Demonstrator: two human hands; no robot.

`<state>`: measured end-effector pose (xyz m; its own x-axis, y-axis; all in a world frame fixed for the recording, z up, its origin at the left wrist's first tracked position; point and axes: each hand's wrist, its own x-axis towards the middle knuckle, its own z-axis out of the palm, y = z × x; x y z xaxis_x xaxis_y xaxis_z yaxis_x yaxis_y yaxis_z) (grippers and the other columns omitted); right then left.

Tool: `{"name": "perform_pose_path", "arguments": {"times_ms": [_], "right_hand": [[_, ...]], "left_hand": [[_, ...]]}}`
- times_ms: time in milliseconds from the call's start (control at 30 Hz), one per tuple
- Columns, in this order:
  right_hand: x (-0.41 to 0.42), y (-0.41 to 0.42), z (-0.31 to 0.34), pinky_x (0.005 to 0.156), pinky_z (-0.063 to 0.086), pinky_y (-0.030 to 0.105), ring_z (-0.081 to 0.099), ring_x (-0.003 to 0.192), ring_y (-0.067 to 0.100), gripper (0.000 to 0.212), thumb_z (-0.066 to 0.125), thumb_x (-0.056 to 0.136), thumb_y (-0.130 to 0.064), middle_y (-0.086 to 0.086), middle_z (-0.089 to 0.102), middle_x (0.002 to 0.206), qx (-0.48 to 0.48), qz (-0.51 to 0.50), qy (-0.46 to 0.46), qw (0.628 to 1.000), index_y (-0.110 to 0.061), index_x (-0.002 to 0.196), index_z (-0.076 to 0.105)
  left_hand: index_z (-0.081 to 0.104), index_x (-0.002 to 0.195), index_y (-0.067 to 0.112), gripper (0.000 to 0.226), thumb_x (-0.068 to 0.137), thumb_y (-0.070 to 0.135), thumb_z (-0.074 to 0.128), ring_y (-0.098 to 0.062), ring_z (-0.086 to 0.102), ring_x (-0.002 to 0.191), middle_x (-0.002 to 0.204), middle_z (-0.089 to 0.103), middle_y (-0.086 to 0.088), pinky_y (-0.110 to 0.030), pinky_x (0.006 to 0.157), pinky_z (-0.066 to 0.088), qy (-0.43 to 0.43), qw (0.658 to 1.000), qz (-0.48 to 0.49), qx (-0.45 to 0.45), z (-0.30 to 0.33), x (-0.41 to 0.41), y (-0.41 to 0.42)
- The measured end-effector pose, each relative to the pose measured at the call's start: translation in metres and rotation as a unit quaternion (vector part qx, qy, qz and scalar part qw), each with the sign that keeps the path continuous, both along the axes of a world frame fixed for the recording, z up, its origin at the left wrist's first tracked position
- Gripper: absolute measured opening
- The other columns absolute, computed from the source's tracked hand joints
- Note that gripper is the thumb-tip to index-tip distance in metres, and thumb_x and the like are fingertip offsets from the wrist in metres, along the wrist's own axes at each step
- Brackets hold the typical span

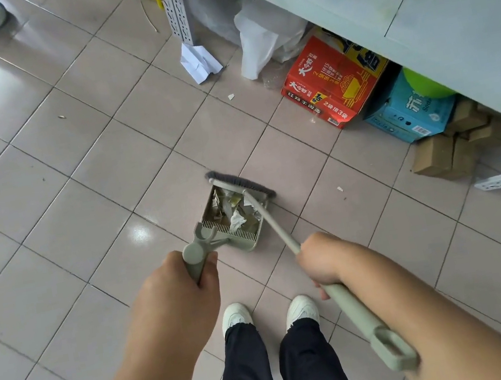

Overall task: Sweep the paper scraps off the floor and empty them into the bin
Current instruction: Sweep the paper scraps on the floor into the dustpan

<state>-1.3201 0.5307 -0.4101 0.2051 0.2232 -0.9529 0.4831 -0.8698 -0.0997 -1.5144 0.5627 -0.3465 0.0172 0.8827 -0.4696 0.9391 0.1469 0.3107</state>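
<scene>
A pale green dustpan (257, 234) stands on the tiled floor in front of my feet, with several crumpled paper scraps (237, 219) inside it. My left hand (185, 281) grips its upright handle. My right hand (322, 261) grips the green broom handle (354, 309). The grey broom head (241, 183) lies across the pan's far mouth. Small white scraps lie loose on the tiles, one (339, 189) to the right and one (231, 96) farther off. A larger folded white paper (199, 61) rests by a metal post.
A white shelf unit (411, 10) runs along the right, with a black bag on top. Beneath it sit a red carton (333, 81), a blue carton (410, 118), brown boxes (455, 147) and white plastic bags (262, 37). A perforated metal post (176, 5) stands at the back. No bin is in view.
</scene>
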Motion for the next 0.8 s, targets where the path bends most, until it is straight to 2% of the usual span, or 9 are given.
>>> {"name": "perform_pose_path", "arguments": {"times_ms": [67,167,233,333,500,633,800], "right_hand": [[0.011,-0.012,0.010,0.049,0.049,0.028,0.051,0.033,0.019,0.029,0.034,0.092,-0.010,0.014,0.055,0.064,0.006,-0.021,0.006,1.000,-0.005,0.115,0.052],[0.031,-0.023,0.029,0.045,0.044,0.021,0.046,0.032,0.017,0.032,0.033,0.093,-0.013,0.011,0.054,0.061,0.032,-0.065,0.004,0.997,-0.014,0.119,0.053],[0.043,-0.032,0.040,0.042,0.040,0.018,0.043,0.030,0.016,0.029,0.034,0.094,-0.015,0.008,0.052,0.057,0.049,-0.114,0.003,0.992,-0.018,0.114,0.055],[0.063,-0.048,0.047,0.040,0.038,0.016,0.041,0.028,0.016,0.028,0.035,0.093,-0.015,0.007,0.049,0.055,0.061,-0.164,-0.016,0.985,-0.012,0.104,0.060],[0.103,-0.068,0.036,0.037,0.039,0.014,0.042,0.025,0.016,0.025,0.036,0.096,-0.014,0.011,0.049,0.057,0.069,-0.236,-0.080,0.966,-0.007,0.103,0.059],[0.123,-0.077,0.017,0.037,0.040,0.011,0.046,0.036,0.018,0.018,0.036,0.095,-0.011,0.013,0.050,0.060,0.039,-0.291,-0.104,0.950,-0.008,0.098,0.054],[0.106,-0.079,-0.011,0.054,0.048,0.030,0.052,0.045,0.024,0.019,0.039,0.094,-0.009,0.016,0.054,0.053,0.009,-0.289,-0.075,0.954,-0.002,0.091,0.056]], "left_hand": [[0.042,0.070,0.014,0.044,0.090,0.052,0.036,-0.027,0.054,0.059,0.061,0.056,-0.004,-0.031,0.050,0.038,-0.004,1.000,0.000,-0.001,0.000,0.000,-0.001],[0.042,0.069,0.013,0.045,0.089,0.053,0.035,-0.027,0.054,0.058,0.060,0.055,-0.004,-0.031,0.049,0.038,-0.007,1.000,-0.007,0.002,0.000,0.004,-0.003],[0.041,0.068,0.014,0.044,0.089,0.053,0.035,-0.026,0.053,0.056,0.059,0.055,-0.003,-0.030,0.048,0.036,-0.007,1.000,-0.010,0.003,0.000,0.008,-0.003],[0.040,0.067,0.016,0.043,0.090,0.052,0.036,-0.021,0.050,0.054,0.059,0.054,-0.001,-0.029,0.046,0.033,-0.007,1.000,-0.014,0.007,0.000,0.018,-0.001],[0.041,0.068,0.016,0.043,0.090,0.053,0.036,-0.021,0.049,0.054,0.060,0.054,-0.001,-0.027,0.045,0.031,-0.002,0.999,-0.035,0.014,-0.001,0.041,-0.003],[0.044,0.071,0.013,0.044,0.090,0.053,0.038,-0.021,0.050,0.054,0.060,0.054,-0.001,-0.027,0.044,0.032,0.000,0.999,-0.047,0.019,-0.004,0.057,-0.003],[0.042,0.070,0.014,0.044,0.090,0.053,0.038,-0.016,0.046,0.051,0.059,0.052,0.000,-0.025,0.042,0.029,0.014,0.998,-0.055,0.025,-0.004,0.074,-0.003]]}}
